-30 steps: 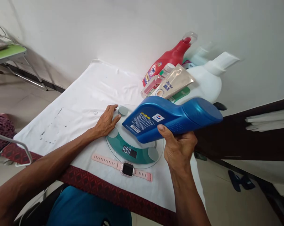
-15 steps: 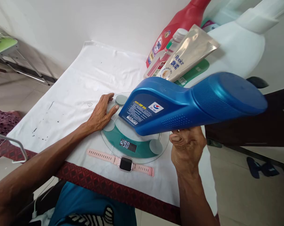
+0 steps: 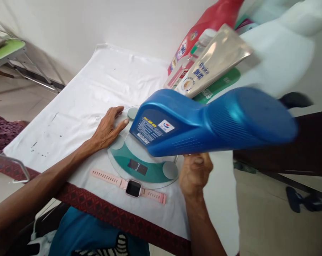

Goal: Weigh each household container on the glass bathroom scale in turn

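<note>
Your right hand (image 3: 195,173) holds the glossy blue bottle (image 3: 168,122), tilted, over the round glass scale (image 3: 150,172).
The display (image 3: 137,167) has gone from several digits to one mark. Your right grip is curled against the bottle's underside, near its ribbed neck; your left hand (image 3: 106,128) lies spread at the clear rim, thumb apart.

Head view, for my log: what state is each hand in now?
Left hand: open, at the glass scale, holding nothing.
Right hand: curled by the blue bottle, partly hidden; whether it holds cannot be told.
</note>
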Available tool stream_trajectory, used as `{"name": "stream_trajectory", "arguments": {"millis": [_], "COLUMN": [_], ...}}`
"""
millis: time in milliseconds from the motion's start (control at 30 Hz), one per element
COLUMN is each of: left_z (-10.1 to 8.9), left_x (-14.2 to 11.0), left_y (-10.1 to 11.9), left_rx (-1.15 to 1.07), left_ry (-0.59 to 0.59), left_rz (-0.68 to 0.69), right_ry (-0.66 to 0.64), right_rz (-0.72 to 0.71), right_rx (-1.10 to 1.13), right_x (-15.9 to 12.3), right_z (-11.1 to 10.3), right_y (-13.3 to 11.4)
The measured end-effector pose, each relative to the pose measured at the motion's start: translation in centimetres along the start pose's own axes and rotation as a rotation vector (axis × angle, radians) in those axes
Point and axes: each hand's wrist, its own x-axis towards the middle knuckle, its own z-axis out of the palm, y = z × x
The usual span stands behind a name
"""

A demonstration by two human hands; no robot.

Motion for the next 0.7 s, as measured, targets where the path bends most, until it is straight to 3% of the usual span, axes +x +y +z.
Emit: {"name": "stream_trajectory", "arguments": {"millis": [233,500,700], "left_z": [0.1,-0.1,-0.2], "left_x": [0.0,0.2,0.2], "left_y": [0.1,0.4,0.1], "left_rx": [-0.012,0.025,0.064], "left_ry": [0.015,0.000,-0.001], "left_rz": [-0.015,-0.047,-0.028], "right_ry": [-0.149,-0.020,0.119], "right_rz": [-0.062,0.048,-0.012], "right_rx": [-0.219,-0.180,-0.052], "right_x": [0.1,0.4,0.9], "right_z": [0.6,3.9,5.7], "right_y": [-1.5,-3.9,-6.0]}}
